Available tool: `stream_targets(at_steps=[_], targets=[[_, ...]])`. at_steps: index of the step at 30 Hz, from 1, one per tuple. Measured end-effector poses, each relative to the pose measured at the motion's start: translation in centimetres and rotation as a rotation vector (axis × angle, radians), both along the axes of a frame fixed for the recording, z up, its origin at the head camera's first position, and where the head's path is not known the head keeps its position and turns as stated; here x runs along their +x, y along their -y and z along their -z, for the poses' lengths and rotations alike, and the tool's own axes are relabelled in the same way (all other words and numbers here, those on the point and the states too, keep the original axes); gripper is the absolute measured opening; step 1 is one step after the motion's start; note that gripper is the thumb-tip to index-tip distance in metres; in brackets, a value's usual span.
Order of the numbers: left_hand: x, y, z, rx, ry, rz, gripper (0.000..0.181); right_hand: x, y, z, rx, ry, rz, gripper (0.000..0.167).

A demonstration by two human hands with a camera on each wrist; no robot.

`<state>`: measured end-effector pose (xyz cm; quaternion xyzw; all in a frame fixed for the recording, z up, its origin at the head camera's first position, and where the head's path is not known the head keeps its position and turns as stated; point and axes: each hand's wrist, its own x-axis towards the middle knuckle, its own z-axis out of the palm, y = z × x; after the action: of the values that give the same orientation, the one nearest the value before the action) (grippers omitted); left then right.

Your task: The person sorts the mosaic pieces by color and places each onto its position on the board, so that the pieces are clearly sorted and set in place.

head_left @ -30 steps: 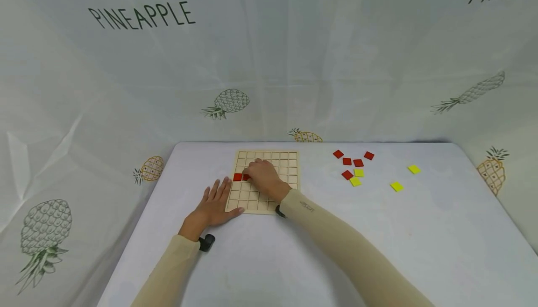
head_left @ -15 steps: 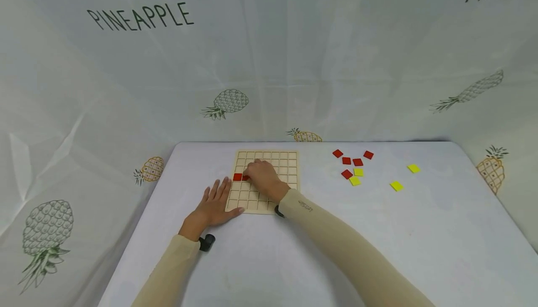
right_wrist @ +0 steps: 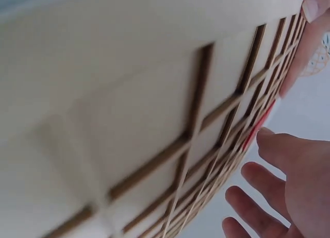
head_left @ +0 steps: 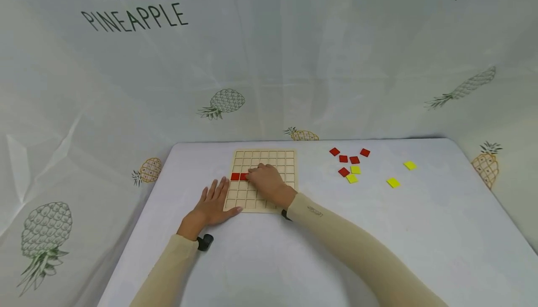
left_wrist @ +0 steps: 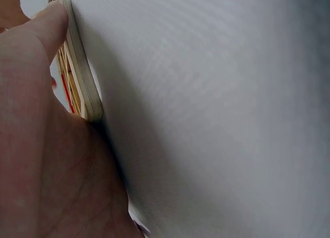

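Note:
A pale wooden grid board [head_left: 260, 204] lies on the table, with two red tiles side by side in its left columns, the outer red tile [head_left: 235, 176] at the edge. My left hand [head_left: 209, 208] is spread flat at the board's left side, its thumb on the near edge; in the left wrist view the thumb [left_wrist: 49, 24] touches the board's rim [left_wrist: 82, 68]. Over the board my right hand [head_left: 269, 183] is beside the inner red tile [head_left: 244, 176]. The right wrist view shows the right hand [right_wrist: 289, 181] with loosely bent, parted fingers and nothing between them, near the red tiles [right_wrist: 258, 125].
Right of the board lie several loose red tiles [head_left: 355, 160] and several yellow tiles, two near the red ones and two farther right, one of them [head_left: 393, 182] nearest the front. A white cloth with pineapple drawings hangs behind the table.
My right hand has shifted slightly right, uncovering more of the second red tile. The left hand stays in place against the board. The head view has turned slightly.

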<state>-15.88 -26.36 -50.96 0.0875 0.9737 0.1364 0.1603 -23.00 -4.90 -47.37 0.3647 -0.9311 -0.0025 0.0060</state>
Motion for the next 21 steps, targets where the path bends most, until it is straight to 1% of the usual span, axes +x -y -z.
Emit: stream_targets(at_steps=[4, 6, 13, 17, 21], targets=[[0.0, 0.0, 0.2, 0.000, 0.000, -0.009, 0.109, 0.2, -2.2, -0.3, -0.058, -0.005, 0.023, 0.035], [0.0, -0.1, 0.3, 0.001, 0.000, -0.011, 0.109, 0.3, -3.6, -0.5, -0.075, -0.026, 0.036, 0.038], [-0.1, 0.0, 0.3, -0.011, 0.010, -0.005, 0.109, 0.5, -9.2, -1.4, -0.163, -0.091, 0.035, 0.041], [-0.2, 0.1, 0.5, -0.014, 0.000, -0.002, 0.110, 0.7, -11.9, -1.6, -0.150, -0.136, 0.058, 0.046], [-0.2, 0.2, 0.5, -0.009, 0.000, -0.001, 0.110, 1.1, -14.2, -1.7, -0.119, -0.132, 0.093, 0.051]])
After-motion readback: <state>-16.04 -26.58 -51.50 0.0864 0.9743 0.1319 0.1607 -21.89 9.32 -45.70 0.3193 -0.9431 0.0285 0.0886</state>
